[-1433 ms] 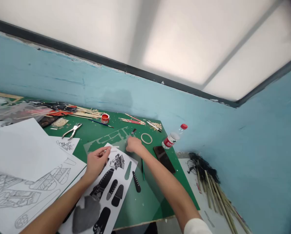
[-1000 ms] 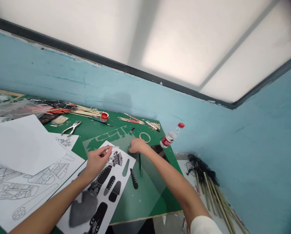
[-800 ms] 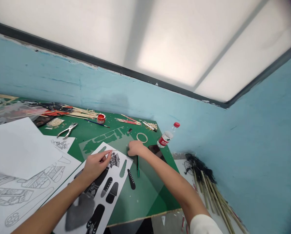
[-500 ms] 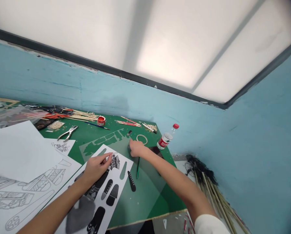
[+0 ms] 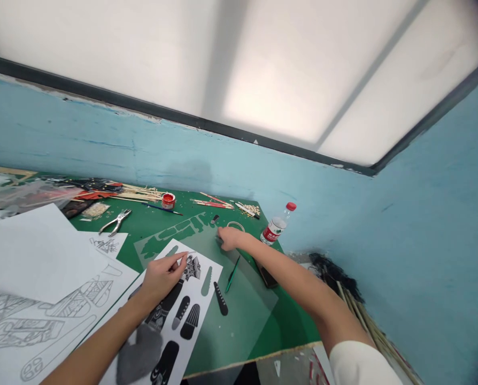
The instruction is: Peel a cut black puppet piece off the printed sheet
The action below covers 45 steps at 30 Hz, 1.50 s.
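My left hand [image 5: 163,275] rests on a white sheet with black-and-grey printed shapes [image 5: 216,268]; thumb and fingertips are pinched at its patterned part, and anything between them is too small to make out. My right hand [image 5: 230,239] reaches farther out, over a clear plastic sheet [image 5: 247,318], with fingers closed beside something small and greyish that I cannot identify. Just below it lies a green pen [image 5: 233,274]. A dark notched cutout [image 5: 220,298] sits on the plastic to the right of the printed sheet. Beyond the right hand is a pale ring [image 5: 236,225], partly covered.
A water bottle [image 5: 274,230] with a red cap stands near the table's right edge. Farther back are a red paint jar [image 5: 168,200], a thin brush [image 5: 162,208] and a metal hole punch [image 5: 116,222]. Line-drawn papers [image 5: 68,326] spread to the left.
The green pen has turned to a more slanted position. My right hand has shifted slightly, covering more of the pale ring. The left hand keeps its pinch; the view has moved a little.
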{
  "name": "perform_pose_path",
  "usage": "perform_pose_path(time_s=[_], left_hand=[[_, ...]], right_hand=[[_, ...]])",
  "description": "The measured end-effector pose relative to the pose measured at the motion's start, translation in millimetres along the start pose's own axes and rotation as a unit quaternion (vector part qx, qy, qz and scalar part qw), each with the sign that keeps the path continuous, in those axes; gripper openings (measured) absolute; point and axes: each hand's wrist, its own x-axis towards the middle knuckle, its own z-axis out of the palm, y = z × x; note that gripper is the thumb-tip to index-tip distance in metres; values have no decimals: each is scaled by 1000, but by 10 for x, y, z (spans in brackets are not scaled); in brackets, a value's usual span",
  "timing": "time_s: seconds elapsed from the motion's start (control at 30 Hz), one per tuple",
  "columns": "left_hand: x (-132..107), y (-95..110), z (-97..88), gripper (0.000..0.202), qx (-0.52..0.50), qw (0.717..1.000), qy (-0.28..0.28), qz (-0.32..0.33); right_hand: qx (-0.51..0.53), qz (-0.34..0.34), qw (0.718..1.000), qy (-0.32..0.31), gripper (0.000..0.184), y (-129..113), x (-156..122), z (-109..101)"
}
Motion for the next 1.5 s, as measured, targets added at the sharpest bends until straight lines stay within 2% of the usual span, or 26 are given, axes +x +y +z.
perform_pose_path(time_s=[0.17, 0.37, 0.53, 0.67, 0.77, 0.8, 0.93, 1.0, 1.1, 1.2, 1.27, 1.37, 1.5], left_hand=[[4, 15, -5, 49, -5, 1000, -6, -6], [14, 23, 0, 49, -9, 1000, 1, 12], [21, 47, -14, 40, -8, 999, 14, 40], [45, 104, -61, 32, 4, 998, 36, 60], [73, 171, -118, 29, 15, 996, 59, 72], [83, 195, -138, 28, 18, 995, 67, 76], [118, 265, -192, 21, 27, 990, 95, 102], [129, 278, -198, 19, 32, 986, 107, 121], [120, 286, -185, 14, 45, 981, 111, 152], [80, 306, -173, 9, 67, 976, 93, 187], [54, 336, -177, 12, 80, 969, 72, 221], [51, 425, -222, 20, 91, 955, 29, 281], [57, 692, -394, 21, 144, 924, -50, 351]], right_hand=[[20, 9, 1000, -9, 40, 70, 24, 11], [44, 24, 998, 27, 41, 126, 22, 66], [65, 32, 996, 52, 40, 165, -42, 87], [75, 33, 992, 92, 37, 104, -249, 64], [82, 24, 988, 128, 32, -168, -566, 124], [85, 18, 987, 136, 29, -313, -697, 173], [99, 3, 988, 121, 40, -1028, -1246, 519], [105, 11, 987, 121, 57, -1340, -1486, 773], [130, 58, 974, 177, 54, -1612, -1773, 1230], [149, 100, 956, 230, 52, -1689, -1966, 1643], [166, 127, 942, 264, 53, -1692, -2050, 1795], [231, 123, 921, 289, 53, -1660, -2156, 1806], [286, 55, 907, 304, 53, -1479, -2347, 1688]])
